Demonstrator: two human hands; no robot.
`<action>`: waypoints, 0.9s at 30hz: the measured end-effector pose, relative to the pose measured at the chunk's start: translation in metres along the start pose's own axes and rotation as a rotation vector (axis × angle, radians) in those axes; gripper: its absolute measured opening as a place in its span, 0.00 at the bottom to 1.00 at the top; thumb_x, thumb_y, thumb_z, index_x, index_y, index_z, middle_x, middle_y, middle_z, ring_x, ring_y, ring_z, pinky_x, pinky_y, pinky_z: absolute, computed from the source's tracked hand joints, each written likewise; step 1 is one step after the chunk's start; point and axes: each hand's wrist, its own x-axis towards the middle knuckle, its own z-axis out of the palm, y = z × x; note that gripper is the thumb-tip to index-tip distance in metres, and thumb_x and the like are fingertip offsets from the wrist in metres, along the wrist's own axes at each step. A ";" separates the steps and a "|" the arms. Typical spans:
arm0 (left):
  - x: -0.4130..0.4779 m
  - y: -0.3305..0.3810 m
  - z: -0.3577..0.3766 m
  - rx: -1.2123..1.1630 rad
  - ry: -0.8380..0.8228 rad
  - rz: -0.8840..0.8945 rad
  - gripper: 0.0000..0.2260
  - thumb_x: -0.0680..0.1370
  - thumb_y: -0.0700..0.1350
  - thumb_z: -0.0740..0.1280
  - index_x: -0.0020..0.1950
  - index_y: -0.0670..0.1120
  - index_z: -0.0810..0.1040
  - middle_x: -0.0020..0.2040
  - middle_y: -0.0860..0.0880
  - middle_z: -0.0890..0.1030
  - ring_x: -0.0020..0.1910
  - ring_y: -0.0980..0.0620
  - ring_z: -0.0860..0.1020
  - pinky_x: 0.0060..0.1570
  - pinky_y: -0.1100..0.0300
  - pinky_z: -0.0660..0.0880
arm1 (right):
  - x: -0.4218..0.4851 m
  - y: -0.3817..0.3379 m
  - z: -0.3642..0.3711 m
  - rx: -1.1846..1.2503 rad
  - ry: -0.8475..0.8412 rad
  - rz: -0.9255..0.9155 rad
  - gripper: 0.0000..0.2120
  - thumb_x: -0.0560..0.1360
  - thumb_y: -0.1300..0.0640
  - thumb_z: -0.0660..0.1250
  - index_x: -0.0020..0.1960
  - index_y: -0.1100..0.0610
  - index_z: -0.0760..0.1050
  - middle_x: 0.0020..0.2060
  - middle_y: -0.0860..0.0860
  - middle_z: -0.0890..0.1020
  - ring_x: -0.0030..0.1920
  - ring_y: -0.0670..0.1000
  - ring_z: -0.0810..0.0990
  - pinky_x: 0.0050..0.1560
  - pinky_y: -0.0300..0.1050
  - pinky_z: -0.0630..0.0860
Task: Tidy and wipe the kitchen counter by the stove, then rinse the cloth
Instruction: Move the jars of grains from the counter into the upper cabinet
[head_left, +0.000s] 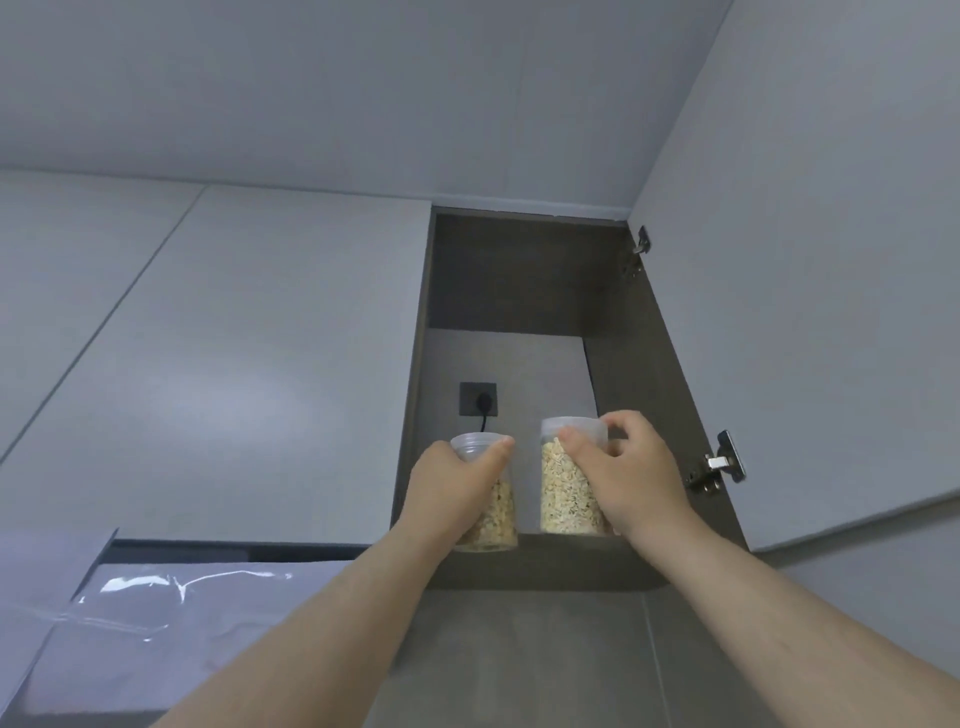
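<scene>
Reaching up into the open wall cabinet (623, 374), you've got one jar in each hand. Your left hand (452, 488) is wrapped around the left jar (501, 512), fingers curled round the far side and thumb laid across the front near the lid. That jar is clear plastic, roughly half full of oats, and it's right at the front lip of the shelf (545, 564). Can't tell if its base is actually resting there or hanging just off it.

Your right hand (628, 473) grips the right jar (563, 493) from the side, thumb on the front and fingers hooked round the top edge. This one is fuller, standing upright on the shelf floor a bit further in. The two jars sit side by side with a narrow gap between them, not touching.

Behind the left jar, on the pale back wall, there's a dark socket (470, 408) with a black plug (484, 400) in it, and the cord drops down behind the jar. The cabinet door (831, 312) is swung open to the right, with two metal hinges (717, 465) showing on that side. The closed grey doors (234, 364) run off to the left, and something wrapped in shiny plastic film (156, 597) sits lower left.
</scene>
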 end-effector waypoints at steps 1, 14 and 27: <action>0.004 0.002 0.005 0.012 0.010 0.011 0.26 0.73 0.63 0.67 0.62 0.47 0.72 0.50 0.49 0.77 0.47 0.51 0.79 0.40 0.59 0.77 | 0.006 0.002 0.004 0.020 -0.007 0.006 0.23 0.69 0.38 0.70 0.58 0.47 0.69 0.53 0.49 0.80 0.51 0.50 0.80 0.51 0.55 0.80; 0.052 -0.004 0.016 0.046 0.100 -0.113 0.28 0.75 0.63 0.64 0.65 0.44 0.68 0.48 0.48 0.75 0.44 0.51 0.77 0.36 0.60 0.73 | 0.059 0.050 0.042 0.209 -0.062 0.170 0.23 0.69 0.37 0.68 0.54 0.53 0.74 0.48 0.50 0.80 0.47 0.51 0.81 0.48 0.53 0.80; 0.070 -0.036 0.039 0.148 -0.036 -0.135 0.33 0.73 0.66 0.63 0.68 0.44 0.69 0.54 0.47 0.78 0.49 0.51 0.78 0.39 0.59 0.74 | 0.067 0.068 0.058 0.186 -0.392 0.115 0.20 0.74 0.45 0.70 0.61 0.51 0.68 0.50 0.46 0.75 0.48 0.44 0.76 0.42 0.41 0.75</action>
